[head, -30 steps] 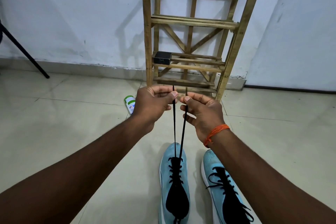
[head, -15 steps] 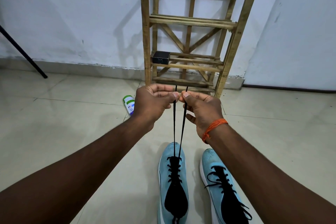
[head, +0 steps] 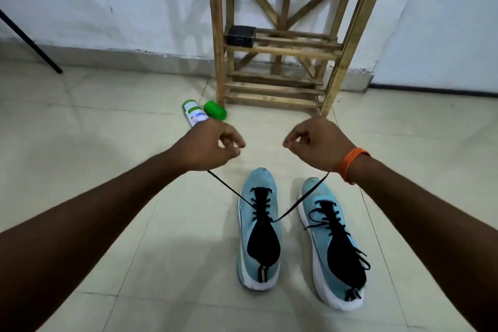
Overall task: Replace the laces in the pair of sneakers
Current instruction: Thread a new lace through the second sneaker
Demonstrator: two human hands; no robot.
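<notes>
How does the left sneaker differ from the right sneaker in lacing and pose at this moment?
The left sneaker has its lace ends drawn taut, one held by the left hand, one by the right hand; the right sneaker has loose lace ends lying on it, unheld. The left sneaker points straight at the rack; the right sneaker is angled, toe inward. Both are light blue, white-soled, black-laced.

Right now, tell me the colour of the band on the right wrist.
The wristband is orange; head view shows it best.
</notes>
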